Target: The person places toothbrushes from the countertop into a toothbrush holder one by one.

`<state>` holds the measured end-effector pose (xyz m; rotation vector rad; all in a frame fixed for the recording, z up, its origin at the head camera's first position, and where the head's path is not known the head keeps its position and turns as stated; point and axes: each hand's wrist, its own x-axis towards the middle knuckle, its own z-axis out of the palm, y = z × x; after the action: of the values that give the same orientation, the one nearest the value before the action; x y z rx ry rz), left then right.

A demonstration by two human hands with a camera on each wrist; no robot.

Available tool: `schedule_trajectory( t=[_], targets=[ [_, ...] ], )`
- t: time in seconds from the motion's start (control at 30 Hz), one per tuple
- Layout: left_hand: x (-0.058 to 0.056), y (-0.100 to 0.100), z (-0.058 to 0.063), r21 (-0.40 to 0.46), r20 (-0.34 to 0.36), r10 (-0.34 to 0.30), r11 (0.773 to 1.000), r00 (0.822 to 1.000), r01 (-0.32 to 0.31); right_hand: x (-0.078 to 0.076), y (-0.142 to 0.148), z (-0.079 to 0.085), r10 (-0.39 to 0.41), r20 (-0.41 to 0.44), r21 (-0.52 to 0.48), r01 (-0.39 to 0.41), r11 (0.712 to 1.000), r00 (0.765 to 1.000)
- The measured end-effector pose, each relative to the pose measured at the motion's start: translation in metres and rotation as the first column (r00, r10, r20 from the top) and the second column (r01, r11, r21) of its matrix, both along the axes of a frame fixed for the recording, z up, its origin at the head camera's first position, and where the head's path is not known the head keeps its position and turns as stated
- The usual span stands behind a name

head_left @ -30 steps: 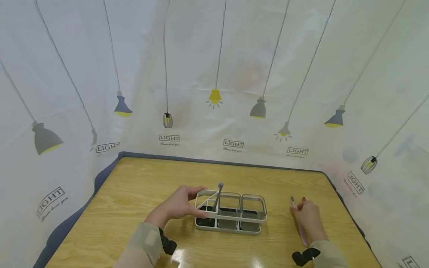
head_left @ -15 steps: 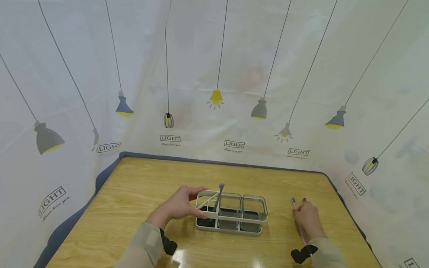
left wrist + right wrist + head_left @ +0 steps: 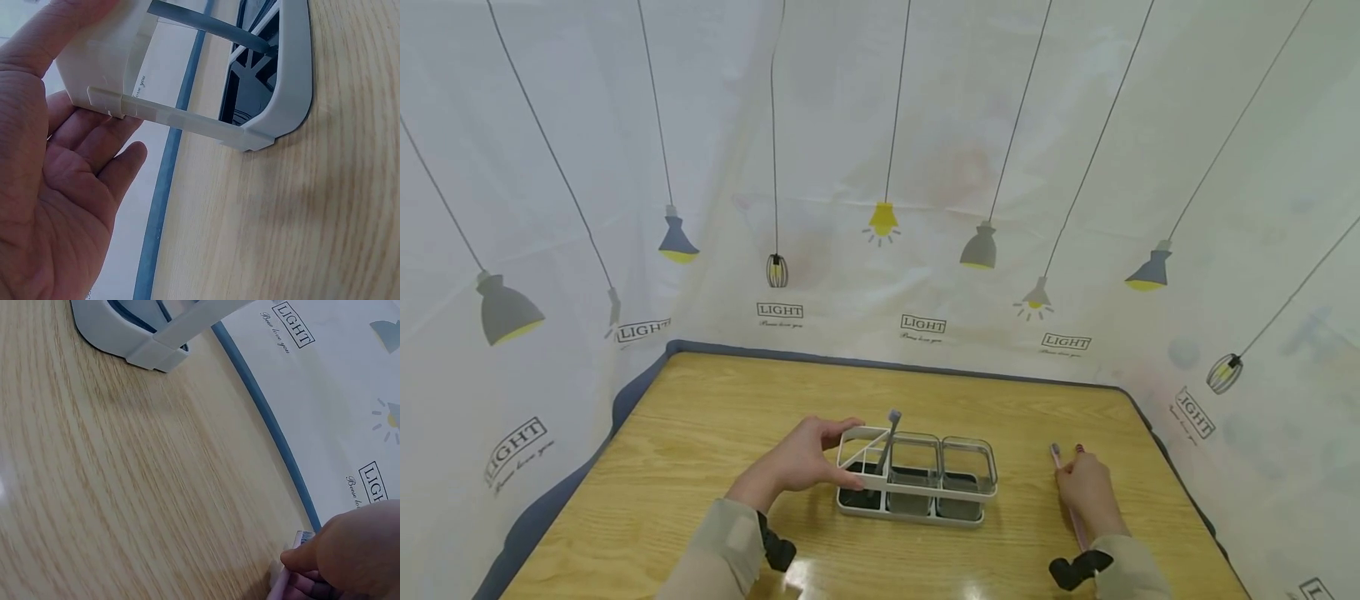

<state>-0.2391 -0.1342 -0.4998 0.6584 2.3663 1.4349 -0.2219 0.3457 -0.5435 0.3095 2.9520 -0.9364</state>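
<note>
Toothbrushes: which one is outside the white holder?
The pink toothbrush, pinched by the right hand; the grey toothbrush leans inside the white holder.

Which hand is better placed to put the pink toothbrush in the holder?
Likely the right hand: it pinches the pink toothbrush, while the left hand grips the white toothbrush holder.

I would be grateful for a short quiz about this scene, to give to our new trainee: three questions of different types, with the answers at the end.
1. True or false: the grey toothbrush leans inside the white toothbrush holder.
2. Seen from the head camera, the left hand grips the holder by: A) its right end; B) its left end; C) its middle.
3. Fill the gap: the right hand pinches a ____.

Key: 1. True. 2. B. 3. Pink toothbrush.
</note>
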Motion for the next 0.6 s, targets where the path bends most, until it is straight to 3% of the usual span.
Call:
schedule_trajectory(
  t=[0.6],
  targets=[
    [0.001, 0.001, 0.001, 0.005, 0.003, -0.003, 1.0, 1.0, 0.002, 0.005, -0.007, 0.028, -0.028, -0.112, -0.083, 0.019, 0.996, 0.993]
  ],
)
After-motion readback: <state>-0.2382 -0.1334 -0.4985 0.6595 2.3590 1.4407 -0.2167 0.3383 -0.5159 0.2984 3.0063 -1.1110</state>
